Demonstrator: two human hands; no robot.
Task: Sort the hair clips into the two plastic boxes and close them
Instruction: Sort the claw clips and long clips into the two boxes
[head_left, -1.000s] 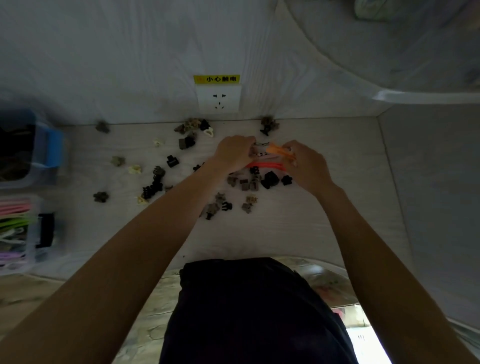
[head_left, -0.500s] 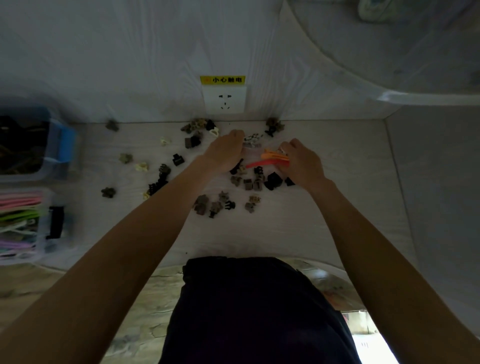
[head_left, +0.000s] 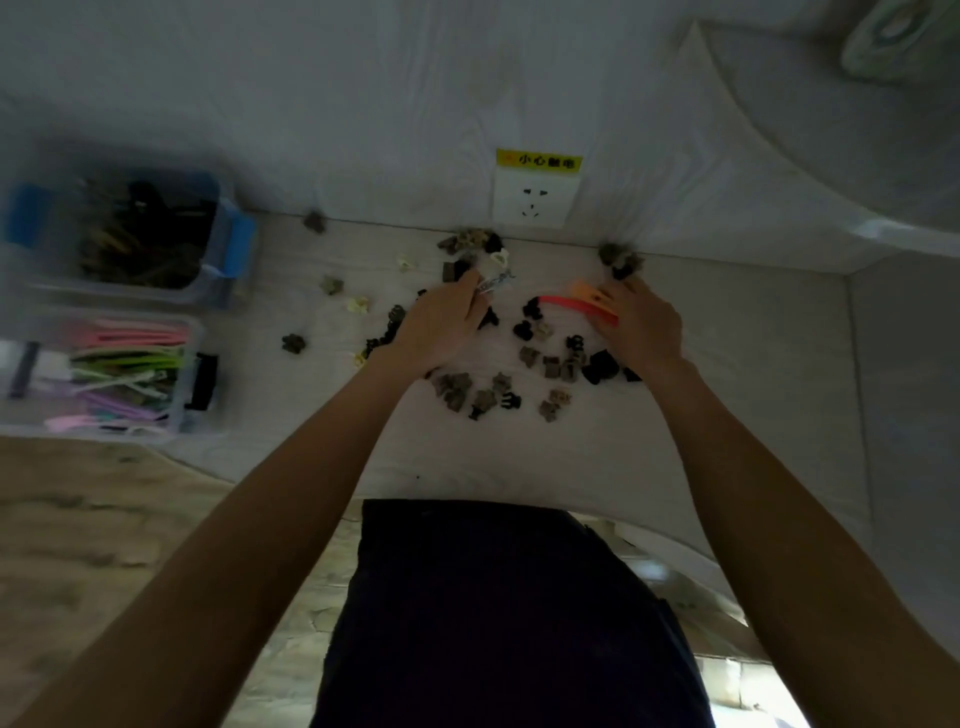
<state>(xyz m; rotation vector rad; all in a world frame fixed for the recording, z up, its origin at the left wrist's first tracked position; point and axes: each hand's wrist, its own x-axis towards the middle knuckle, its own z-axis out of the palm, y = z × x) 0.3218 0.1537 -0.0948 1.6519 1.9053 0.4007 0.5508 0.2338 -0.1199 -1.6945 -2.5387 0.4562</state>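
Several small dark and beige claw clips (head_left: 483, 392) lie scattered on the white table (head_left: 571, 457). My right hand (head_left: 647, 327) grips long red and orange clips (head_left: 582, 304) that stick out to its left. My left hand (head_left: 441, 325) pinches a small speckled clip (head_left: 493, 283) at its fingertips. Two open plastic boxes stand at the far left: the blue-latched box (head_left: 228, 260) holds dark clips, the black-latched box (head_left: 192, 384) holds long pastel clips.
A wall socket (head_left: 532, 200) with a yellow warning label sits on the back wall above the clips. A side wall rises at the right. The table's front edge runs just ahead of my dark-clothed body (head_left: 509, 613).
My two hands have moved apart: the left one went left with the speckled clip, the right one stayed with the red and orange clips. The view has swung left, showing both boxes more fully.
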